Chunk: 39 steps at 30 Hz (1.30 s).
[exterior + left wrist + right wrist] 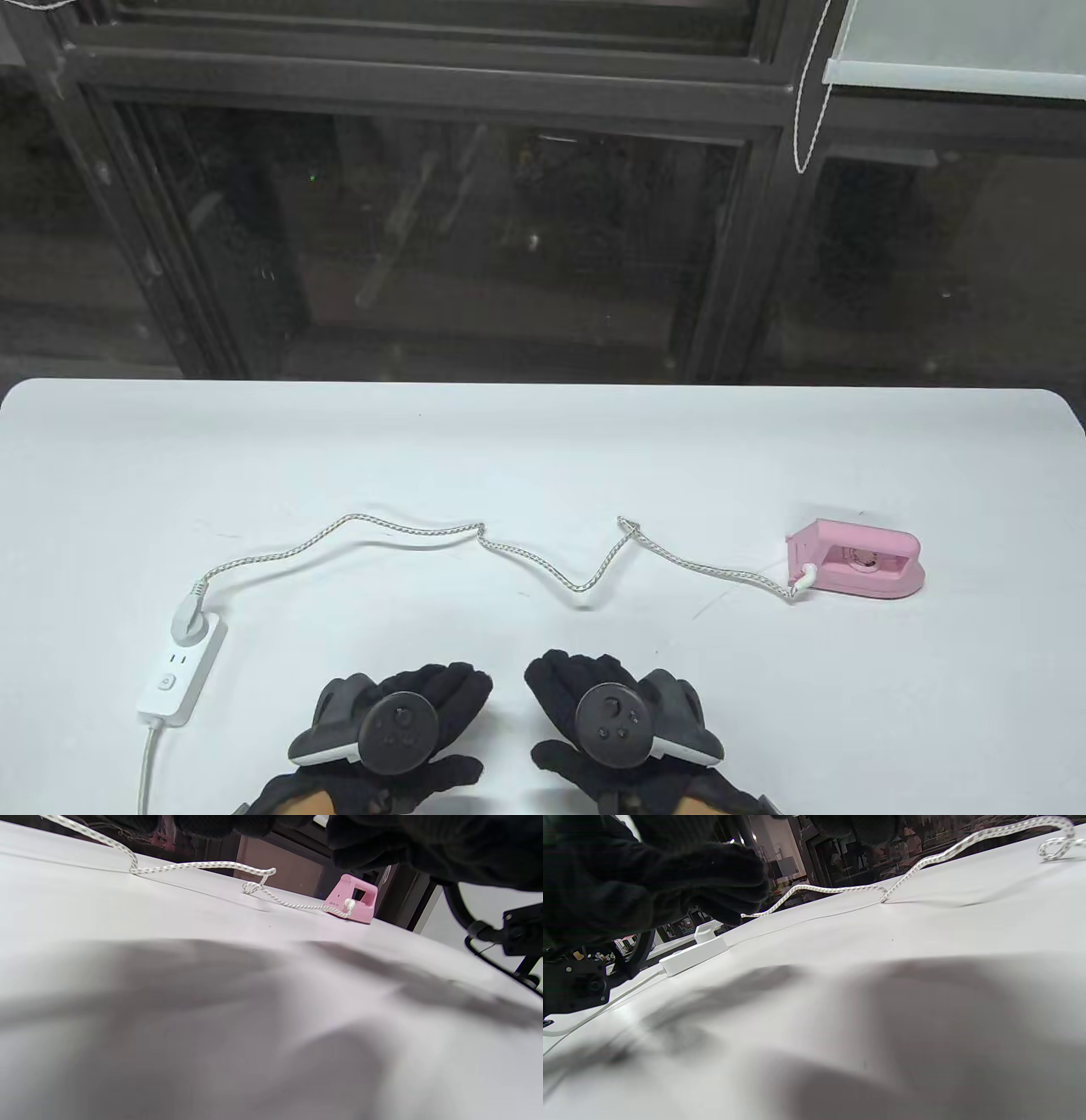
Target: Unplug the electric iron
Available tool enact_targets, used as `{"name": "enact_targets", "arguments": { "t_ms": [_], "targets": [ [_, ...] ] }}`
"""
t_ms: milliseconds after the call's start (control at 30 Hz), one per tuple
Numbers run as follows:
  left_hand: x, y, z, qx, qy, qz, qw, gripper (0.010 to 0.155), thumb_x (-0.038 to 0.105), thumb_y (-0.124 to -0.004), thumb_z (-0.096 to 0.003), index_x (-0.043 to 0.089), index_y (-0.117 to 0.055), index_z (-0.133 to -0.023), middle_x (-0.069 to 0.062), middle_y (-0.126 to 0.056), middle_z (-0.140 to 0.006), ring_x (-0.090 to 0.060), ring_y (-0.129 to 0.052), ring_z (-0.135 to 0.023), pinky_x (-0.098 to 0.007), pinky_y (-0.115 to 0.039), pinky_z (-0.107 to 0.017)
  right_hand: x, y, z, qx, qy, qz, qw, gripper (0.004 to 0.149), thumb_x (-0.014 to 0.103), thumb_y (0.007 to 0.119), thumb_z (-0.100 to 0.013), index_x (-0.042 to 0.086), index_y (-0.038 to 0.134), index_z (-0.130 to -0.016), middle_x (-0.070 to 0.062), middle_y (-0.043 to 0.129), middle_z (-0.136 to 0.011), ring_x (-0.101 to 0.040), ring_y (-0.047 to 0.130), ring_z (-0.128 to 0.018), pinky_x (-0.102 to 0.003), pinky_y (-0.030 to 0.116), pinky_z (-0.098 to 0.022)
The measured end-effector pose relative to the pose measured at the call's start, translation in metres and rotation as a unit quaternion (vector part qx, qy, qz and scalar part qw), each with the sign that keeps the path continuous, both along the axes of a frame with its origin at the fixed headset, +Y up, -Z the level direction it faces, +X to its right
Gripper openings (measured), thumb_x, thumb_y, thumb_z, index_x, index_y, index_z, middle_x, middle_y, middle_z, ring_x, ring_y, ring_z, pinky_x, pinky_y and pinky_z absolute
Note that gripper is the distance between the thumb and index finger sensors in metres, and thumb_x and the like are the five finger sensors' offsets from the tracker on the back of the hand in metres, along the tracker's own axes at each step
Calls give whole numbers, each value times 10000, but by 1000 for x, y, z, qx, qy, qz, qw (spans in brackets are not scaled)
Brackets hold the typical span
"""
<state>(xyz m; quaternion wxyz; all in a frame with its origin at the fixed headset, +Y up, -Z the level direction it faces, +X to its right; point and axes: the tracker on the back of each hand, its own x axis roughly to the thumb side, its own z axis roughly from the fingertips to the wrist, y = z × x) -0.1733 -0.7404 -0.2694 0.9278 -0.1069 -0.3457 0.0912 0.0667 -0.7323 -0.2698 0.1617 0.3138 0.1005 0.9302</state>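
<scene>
The pink electric iron [857, 567] sits on the white table [543, 441], far right of the white power strip [182, 671]; its braided cord [475, 535] runs to the plug [188, 618], seated in the strip's far end; left hand [399, 722] and right hand [607, 709] lie right of the strip, fingers loosely extended, gripping nothing.

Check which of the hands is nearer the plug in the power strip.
Left. The left hand rests on the table just right of the power strip, whose plug is still seated. The right hand lies farther right, beyond the left one.
</scene>
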Motion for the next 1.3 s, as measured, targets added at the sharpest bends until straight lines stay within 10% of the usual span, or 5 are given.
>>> {"name": "enact_targets", "arguments": {
  "t_ms": [733,900,1133,1300],
  "targets": [
    [0,-10,-3,-45,6,-12,999,847,663,-591,-421,251,-291,-1097,-82,-323,-1161,-359,-438,-1052,-631,-494,-720,0,0,0,-12,2,0,1000,781,536,649,-428,275,281,-1065,-60,307,-1151,-338,420,-1037,-605,332,-781],
    [-17,4,-12,14,91,-58,994,842,653,-610,-404,278,-293,-1088,-55,-336,-1160,-331,-463,-1053,-609,-508,-728,0,0,1,-17,2,3,1000,781,537,648,-428,276,279,-1065,-59,306,-1151,-338,421,-1036,-605,332,-782],
    [-160,45,-30,113,396,96,906,881,671,-641,-401,246,-313,-1099,-90,-349,-1161,-366,-452,-1052,-635,-473,-732,3,0,-3,-27,-7,2,1000,784,537,649,-429,273,275,-1065,-62,303,-1151,-341,419,-1036,-606,332,-781],
    [-252,3,-25,-24,574,67,816,1025,769,-612,-349,198,-209,-1098,-137,-270,-1162,-402,-398,-1057,-652,-460,-728,3,0,-2,-33,-5,11,999,784,538,647,-429,273,273,-1066,-62,302,-1152,-341,418,-1036,-606,332,-781]
  ]
}}
